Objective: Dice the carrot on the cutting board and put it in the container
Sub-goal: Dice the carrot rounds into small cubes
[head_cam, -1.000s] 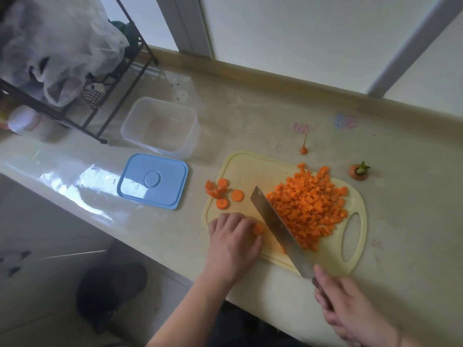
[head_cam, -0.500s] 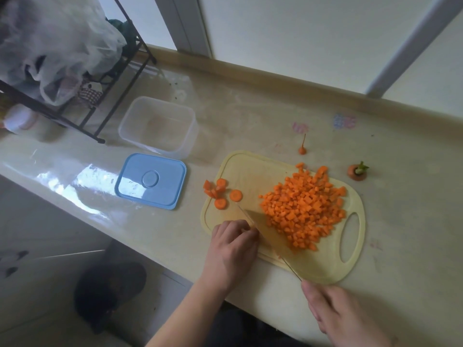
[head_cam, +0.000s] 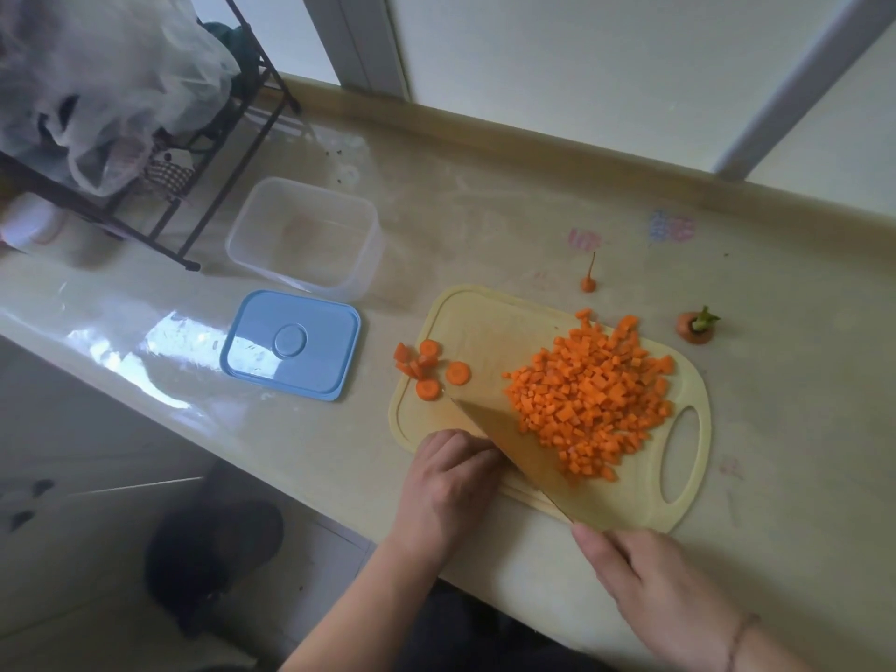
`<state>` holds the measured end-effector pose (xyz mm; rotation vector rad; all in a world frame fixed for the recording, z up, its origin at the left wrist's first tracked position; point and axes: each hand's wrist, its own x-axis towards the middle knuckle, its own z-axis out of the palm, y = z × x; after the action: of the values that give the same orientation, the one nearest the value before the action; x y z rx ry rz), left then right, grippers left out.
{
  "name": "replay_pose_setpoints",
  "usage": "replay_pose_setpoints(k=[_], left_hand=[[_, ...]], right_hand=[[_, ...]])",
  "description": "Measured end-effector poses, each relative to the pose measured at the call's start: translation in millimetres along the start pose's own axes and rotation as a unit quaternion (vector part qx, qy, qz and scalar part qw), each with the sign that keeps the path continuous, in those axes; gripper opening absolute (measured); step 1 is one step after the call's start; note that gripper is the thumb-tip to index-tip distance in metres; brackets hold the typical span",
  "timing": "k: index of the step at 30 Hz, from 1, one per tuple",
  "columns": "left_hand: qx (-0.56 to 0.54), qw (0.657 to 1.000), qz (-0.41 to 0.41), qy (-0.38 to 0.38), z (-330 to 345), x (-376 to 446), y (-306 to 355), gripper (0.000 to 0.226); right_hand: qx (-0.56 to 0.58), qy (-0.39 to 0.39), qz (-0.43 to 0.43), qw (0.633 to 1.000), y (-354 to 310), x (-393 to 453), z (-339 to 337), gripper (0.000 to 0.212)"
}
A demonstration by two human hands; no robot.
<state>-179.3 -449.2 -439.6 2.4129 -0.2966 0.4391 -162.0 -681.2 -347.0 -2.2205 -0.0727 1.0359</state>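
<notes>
**Blade laid beside the left fingers, last slices waiting**

Head view: the board [head_cam: 465,327] is the landmark. On its right half lies the pile of dice [head_cam: 589,397]. At its far-left corner sit a few uncut slices [head_cam: 426,368], some on the rim, some just off it. The left hand [head_cam: 448,482] rests on the board's near-left edge, fingers curled down; whether a piece of carrot is held under them cannot be told. The right hand [head_cam: 645,584], off the board's near edge, grips the handle of the knife [head_cam: 523,453], whose blade lies tilted across the board, its long axis running from near-right to far-left, its flat side just beside the left fingertips.

The slices lie beyond the left fingers, so the left hand is nearer to fetch them. The container [head_cam: 303,237] stands empty, well left of the board, behind the lid [head_cam: 291,344].
</notes>
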Motion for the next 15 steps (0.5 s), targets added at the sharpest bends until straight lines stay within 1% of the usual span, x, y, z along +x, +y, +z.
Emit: replay_pose_setpoints(k=[4, 6, 8, 10, 12, 15], left_hand=[[0.022, 1.000, -0.008, -0.006, -1.6, -3.0, 3.1, 0.023], [0.026, 0.999, -0.017, -0.010, -3.1, -3.9, 3.7, 0.020], [0.028, 0.999, -0.027, -0.004, -3.6, -3.4, 4.6, 0.016], [0.019, 0.999, -0.032, 0.003, -3.4, -1.7, 5.5, 0.020], [0.009, 1.000, -0.029, 0.003, -2.9, -0.7, 5.4, 0.027], [-0.002, 1.000, -0.022, -0.001, -3.2, -2.1, 3.4, 0.027]], right_hand=[[-0.003, -0.001, -0.008, 1.000, -13.6, 10.4, -3.9, 0.088], [0.019, -0.002, 0.001, 1.000, -18.1, 7.9, -6.8, 0.080], [0.048, -0.013, 0.008, 0.999, -20.6, 2.5, -10.1, 0.067], [0.051, -0.025, 0.008, 0.998, -18.8, -3.4, -11.6, 0.062], [0.037, -0.025, 0.007, 0.999, -10.3, -5.8, -10.3, 0.068], [0.011, -0.022, -0.001, 1.000, -0.9, -4.8, -6.5, 0.090]])
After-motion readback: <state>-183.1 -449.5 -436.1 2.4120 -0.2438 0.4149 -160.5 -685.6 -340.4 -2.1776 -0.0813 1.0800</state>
